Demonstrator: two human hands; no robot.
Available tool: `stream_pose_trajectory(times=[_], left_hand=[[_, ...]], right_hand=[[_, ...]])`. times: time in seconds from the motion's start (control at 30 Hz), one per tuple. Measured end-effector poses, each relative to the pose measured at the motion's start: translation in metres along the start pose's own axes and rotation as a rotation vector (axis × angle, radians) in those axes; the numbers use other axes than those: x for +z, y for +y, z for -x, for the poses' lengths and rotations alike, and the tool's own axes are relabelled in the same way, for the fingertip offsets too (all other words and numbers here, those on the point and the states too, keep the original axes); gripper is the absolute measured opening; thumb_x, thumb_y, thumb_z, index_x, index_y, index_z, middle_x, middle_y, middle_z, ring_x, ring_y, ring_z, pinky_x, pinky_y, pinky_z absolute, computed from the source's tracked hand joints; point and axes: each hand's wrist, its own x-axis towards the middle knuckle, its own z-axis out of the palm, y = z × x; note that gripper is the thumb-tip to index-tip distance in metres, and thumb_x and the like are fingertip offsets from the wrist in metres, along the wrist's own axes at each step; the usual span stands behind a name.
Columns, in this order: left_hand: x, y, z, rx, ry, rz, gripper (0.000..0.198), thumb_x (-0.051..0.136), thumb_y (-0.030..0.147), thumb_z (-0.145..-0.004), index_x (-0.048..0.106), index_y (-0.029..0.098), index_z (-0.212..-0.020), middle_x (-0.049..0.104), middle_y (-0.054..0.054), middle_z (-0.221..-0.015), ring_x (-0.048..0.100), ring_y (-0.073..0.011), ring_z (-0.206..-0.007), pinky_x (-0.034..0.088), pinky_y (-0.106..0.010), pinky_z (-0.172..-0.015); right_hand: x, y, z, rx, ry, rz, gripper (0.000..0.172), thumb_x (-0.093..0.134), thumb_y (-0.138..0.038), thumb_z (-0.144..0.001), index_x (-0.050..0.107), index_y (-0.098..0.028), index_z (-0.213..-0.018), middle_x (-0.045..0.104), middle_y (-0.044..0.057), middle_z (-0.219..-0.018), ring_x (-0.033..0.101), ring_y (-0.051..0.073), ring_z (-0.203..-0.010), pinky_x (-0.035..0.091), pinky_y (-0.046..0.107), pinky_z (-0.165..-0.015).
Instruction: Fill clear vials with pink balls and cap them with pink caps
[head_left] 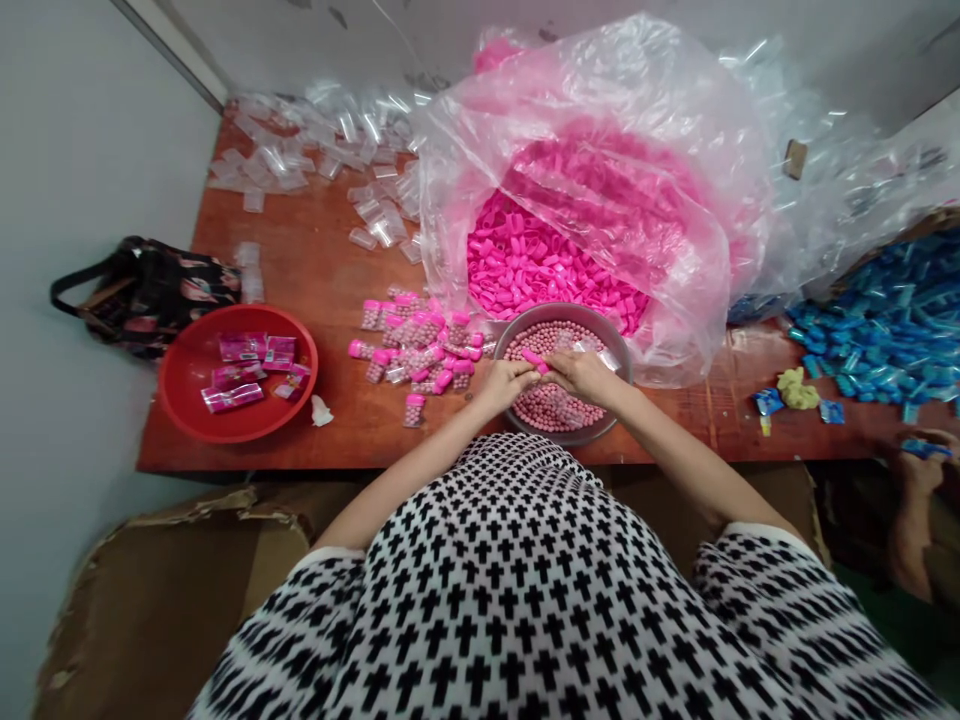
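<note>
Over a grey bowl [624, 385] of pink round beads [551, 410], my two hands meet at a bright pink plastic cap [534, 360]. My left hand [510, 382] pinches it from the left at the bowl's rim. From the right, the fingers of my right hand [577, 375] close on it too; whether a clear container sits under the cap is hidden by the fingers. Clear plastic pieces [592, 352] lie on the beads beside my right hand. Left of the bowl is a pile of small bead-filled containers with pink caps [420, 345].
Behind the bowl, a large clear bag [675, 170] spills loose pink caps [525, 265]. Clear empty containers [375, 215] lie farther back. At left are a red bowl [225, 425] with pink packets and a black bag [165, 280]. Another person's hand [922, 465] works near blue pieces [885, 335].
</note>
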Motion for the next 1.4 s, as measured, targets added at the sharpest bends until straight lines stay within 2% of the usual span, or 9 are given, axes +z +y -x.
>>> stream_pose_trajectory(times=[0.07,0.13,0.2,0.27,0.43,0.63,0.8,1.07,1.4], left_hand=[[-0.001,0.002,0.0,0.005,-0.068,-0.001,0.015,0.067,0.03,-0.066,0.071,0.015,-0.064,0.059,0.003,-0.054,0.048,-0.011,-0.054,0.035,-0.021,-0.054],[-0.001,0.002,0.0,0.009,-0.136,0.002,0.018,0.067,0.032,-0.066,0.07,0.014,-0.063,0.059,0.003,-0.054,0.047,-0.0106,-0.053,0.035,-0.022,-0.054],[-0.001,0.0,0.0,-0.001,-0.159,0.017,0.022,0.068,0.034,-0.065,0.068,0.013,-0.058,0.055,0.003,-0.05,0.044,-0.0096,-0.05,0.033,-0.022,-0.052],[-0.002,-0.003,0.0,-0.03,-0.132,0.06,0.024,0.069,0.036,-0.064,0.069,0.013,-0.06,0.055,0.003,-0.05,0.044,-0.0091,-0.048,0.033,-0.022,-0.05],[-0.001,-0.009,0.0,-0.159,0.063,0.316,0.038,0.073,0.04,-0.059,0.072,0.013,-0.085,0.066,0.0,-0.066,0.054,-0.0119,-0.055,0.044,-0.025,-0.057],[0.008,-0.008,-0.001,-0.135,0.172,0.429,0.03,0.073,0.038,-0.06,0.07,0.015,-0.079,0.065,0.001,-0.067,0.054,-0.0111,-0.06,0.044,-0.024,-0.059],[0.016,-0.006,0.0,-0.09,0.207,0.453,0.025,0.072,0.036,-0.063,0.068,0.014,-0.074,0.065,0.001,-0.067,0.053,-0.0098,-0.061,0.043,-0.023,-0.062],[0.011,-0.014,-0.005,-0.131,0.233,0.402,0.019,0.07,0.032,-0.064,0.069,0.015,-0.07,0.066,0.0,-0.066,0.053,-0.0116,-0.061,0.042,-0.024,-0.062],[0.003,-0.013,-0.008,-0.049,0.277,0.439,0.036,0.069,0.043,-0.067,0.07,0.015,-0.09,0.07,-0.003,-0.09,0.06,-0.016,-0.084,0.045,-0.027,-0.08]], right_hand=[[-0.011,-0.002,-0.003,-0.033,0.013,0.052,0.044,0.053,-0.038,-0.088,0.052,-0.016,-0.126,0.059,0.015,-0.12,0.057,0.025,-0.104,0.045,0.033,-0.078],[-0.025,-0.002,-0.008,-0.164,0.003,0.066,0.057,0.058,-0.039,-0.085,0.041,-0.021,-0.136,0.046,0.012,-0.139,0.045,0.027,-0.123,0.043,0.038,-0.091],[-0.036,0.0,-0.013,-0.301,-0.039,0.047,0.055,0.057,-0.037,-0.086,0.041,-0.023,-0.136,0.046,0.009,-0.14,0.04,0.026,-0.129,0.038,0.042,-0.1],[-0.04,0.003,-0.016,-0.329,-0.047,0.03,0.047,0.055,-0.037,-0.087,0.047,-0.021,-0.13,0.052,0.01,-0.133,0.046,0.025,-0.124,0.038,0.043,-0.101],[-0.014,0.003,-0.01,-0.094,0.101,-0.03,0.042,0.047,-0.042,-0.09,0.054,-0.013,-0.12,0.061,0.017,-0.11,0.057,0.027,-0.106,0.046,0.043,-0.091],[0.025,-0.019,-0.003,0.066,0.231,-0.106,0.084,0.062,-0.05,-0.077,0.026,-0.009,-0.14,0.046,0.024,-0.128,0.045,0.035,-0.12,0.041,0.052,-0.095],[0.032,-0.029,-0.009,0.221,0.269,-0.054,0.068,0.059,-0.042,-0.077,0.038,-0.006,-0.132,0.055,0.023,-0.114,0.052,0.035,-0.108,0.044,0.048,-0.088],[0.048,-0.026,-0.017,0.258,0.289,-0.018,0.06,0.053,-0.039,-0.077,0.046,-0.007,-0.127,0.061,0.019,-0.104,0.058,0.031,-0.095,0.046,0.041,-0.081],[0.061,-0.035,-0.029,0.24,0.308,-0.185,0.068,0.054,-0.035,-0.08,0.031,-0.009,-0.139,0.049,0.018,-0.131,0.047,0.028,-0.12,0.042,0.041,-0.099]])
